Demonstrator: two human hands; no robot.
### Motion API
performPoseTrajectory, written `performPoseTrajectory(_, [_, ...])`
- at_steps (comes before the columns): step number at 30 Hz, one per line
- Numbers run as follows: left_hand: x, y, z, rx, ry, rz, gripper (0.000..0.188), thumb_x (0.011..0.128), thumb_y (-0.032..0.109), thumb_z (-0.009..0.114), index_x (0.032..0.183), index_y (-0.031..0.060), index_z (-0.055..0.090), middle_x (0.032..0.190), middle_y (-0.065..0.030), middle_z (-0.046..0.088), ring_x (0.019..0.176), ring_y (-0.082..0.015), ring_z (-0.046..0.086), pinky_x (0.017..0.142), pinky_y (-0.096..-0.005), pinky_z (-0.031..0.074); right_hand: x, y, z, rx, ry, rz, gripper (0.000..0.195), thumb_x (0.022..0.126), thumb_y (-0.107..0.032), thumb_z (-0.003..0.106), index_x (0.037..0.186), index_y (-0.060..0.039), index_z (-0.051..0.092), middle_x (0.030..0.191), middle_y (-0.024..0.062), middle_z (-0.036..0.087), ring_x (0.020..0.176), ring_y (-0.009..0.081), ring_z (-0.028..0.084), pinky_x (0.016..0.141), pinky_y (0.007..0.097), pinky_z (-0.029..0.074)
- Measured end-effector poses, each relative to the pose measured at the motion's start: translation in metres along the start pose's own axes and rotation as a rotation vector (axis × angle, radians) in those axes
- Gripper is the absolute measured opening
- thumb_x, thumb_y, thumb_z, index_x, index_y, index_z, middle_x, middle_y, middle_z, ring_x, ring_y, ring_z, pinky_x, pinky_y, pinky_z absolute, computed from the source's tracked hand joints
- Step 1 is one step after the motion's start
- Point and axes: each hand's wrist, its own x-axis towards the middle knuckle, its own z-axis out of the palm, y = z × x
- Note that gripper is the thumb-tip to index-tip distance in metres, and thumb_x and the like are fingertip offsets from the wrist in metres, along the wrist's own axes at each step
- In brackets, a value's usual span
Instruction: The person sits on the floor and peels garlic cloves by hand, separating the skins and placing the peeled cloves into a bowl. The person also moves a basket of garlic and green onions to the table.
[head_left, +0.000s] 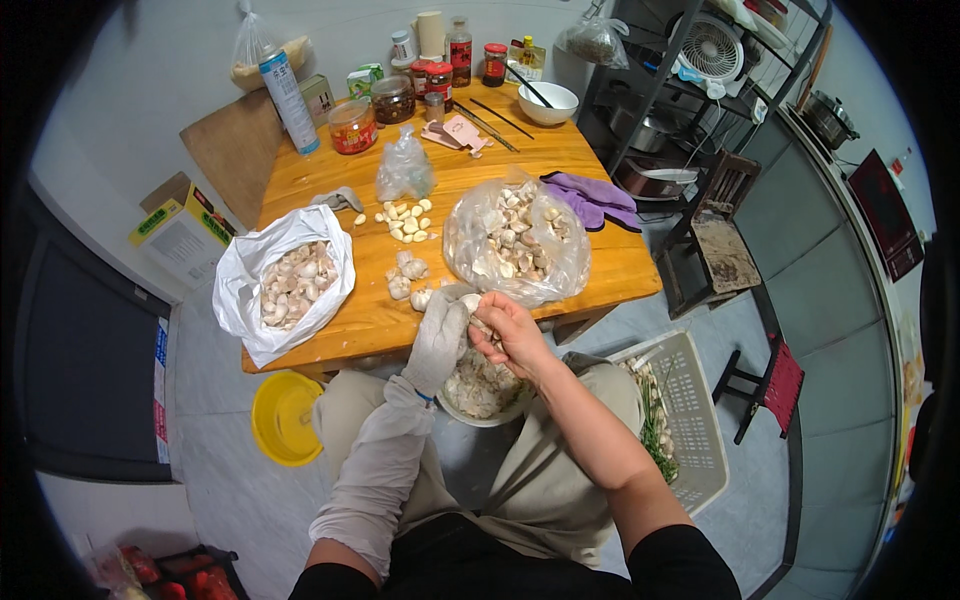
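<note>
My left hand (439, 334), in a grey knit glove with a white sleeve cover, grips a garlic bulb (471, 302). Bare fingers of my right hand (511, 334) pinch the same bulb from the other side. Below both hands, a bowl (484, 394) between my knees holds papery garlic skins. Whole garlic bulbs (405, 274) lie on the wooden table (375, 315) just beyond my left hand. Behind them is a small group of peeled cloves (406, 221). A clear plastic bag (517, 240) of garlic stands to the right, and a white bag (289, 281) of unpeeled cloves to the left.
Purple gloves (592, 199), a knotted plastic bag (405, 165), jars (394, 100) and a white bowl (548, 103) occupy the table's far part. On the floor are a yellow basin (286, 418), a plastic crate (694, 420) with garlic and green stalks, and a folding stool (772, 386).
</note>
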Motion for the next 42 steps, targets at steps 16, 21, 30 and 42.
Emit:
performPoseTrajectory(16, [0.0, -0.008, -0.01, 0.399, 0.001, 0.303, 0.036, 0.096, 0.018, 0.061, 0.128, 0.0006, 0.056, 0.101, -0.0114, 0.063, 0.092, -0.02, 0.062, 0.082, -0.0309, 0.049, 0.004, -0.001, -0.012, -0.304, 0.017, -0.145, 0.012, 0.096, -0.018, 0.061, 0.099, -0.006, 0.06, 0.07, -0.0003, 0.055, 0.05, 0.0052, 0.045, 0.04, 0.02, 0.028])
performPoseTrajectory(21, [-0.003, 0.002, -0.01, 0.63, -0.021, 0.37, 0.038, 0.095, 0.016, 0.059, 0.129, -0.0008, 0.055, 0.1, -0.0176, 0.063, 0.095, -0.0318, 0.062, 0.081, -0.0369, 0.05, 0.002, -0.003, -0.008, -0.387, 0.072, -0.202, 0.012, 0.095, -0.017, 0.064, 0.099, -0.0055, 0.064, 0.07, -0.0025, 0.058, 0.054, 0.004, 0.048, 0.044, 0.0204, 0.032])
performPoseTrajectory(30, [-0.003, -0.004, -0.013, 0.872, 0.049, 0.467, 0.036, 0.092, 0.017, 0.058, 0.124, -0.0005, 0.056, 0.099, -0.02, 0.065, 0.093, -0.0368, 0.064, 0.077, -0.0439, 0.052, 0.004, 0.006, -0.011, -0.591, 0.07, -0.327, 0.015, 0.095, -0.015, 0.061, 0.103, -0.0023, 0.064, 0.078, -0.0065, 0.057, 0.066, 0.0014, 0.048, 0.057, 0.0188, 0.039])
performPoseTrajectory(42, [-0.012, -0.019, 0.004, 1.008, 0.213, 0.501, 0.033, 0.089, 0.02, 0.062, 0.117, 0.0046, 0.055, 0.091, -0.0184, 0.064, 0.085, -0.0393, 0.063, 0.069, -0.0474, 0.05, 0.005, 0.029, -0.004, -0.743, 0.188, -0.536, 0.02, 0.09, -0.016, 0.06, 0.102, 0.0004, 0.062, 0.079, 0.0045, 0.059, 0.072, 0.01, 0.051, 0.066, 0.0273, 0.045])
